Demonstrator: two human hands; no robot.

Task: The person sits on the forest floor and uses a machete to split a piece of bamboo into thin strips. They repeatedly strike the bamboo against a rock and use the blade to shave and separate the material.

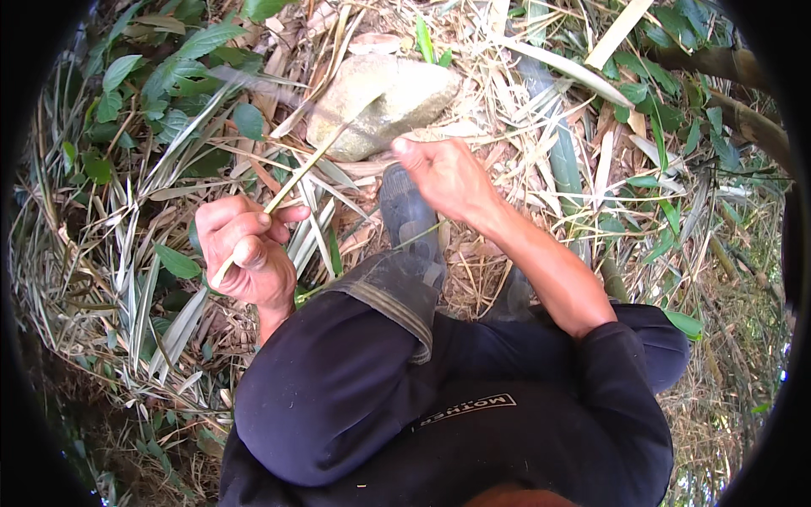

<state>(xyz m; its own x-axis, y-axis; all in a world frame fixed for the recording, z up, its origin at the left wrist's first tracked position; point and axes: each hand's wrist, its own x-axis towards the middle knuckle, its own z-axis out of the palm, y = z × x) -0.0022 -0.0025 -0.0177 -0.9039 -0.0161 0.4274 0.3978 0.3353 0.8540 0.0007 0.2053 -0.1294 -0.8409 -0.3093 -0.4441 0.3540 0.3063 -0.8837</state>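
Shines bright on the big tan stone [414,89], the dry straw-coloured leaves [498,97] and the bare right hand [448,176]; turns some leaves almost white. Gets dim at the lower left. Smears into a grey streak [263,89] beside the stone. Bends near the round black edge.

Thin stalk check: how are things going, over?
Left hand gripping thin stalk. Right hand curled closed, contents unclear. Stalk's far end overlaps rock in view; contact unclear.

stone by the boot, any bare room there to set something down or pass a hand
Stone: right end bare, bordered by dry litter and the right hand. A hand could probably pass between the left hand and boot. Crowded: under the thin strip; the upper-left greenery.
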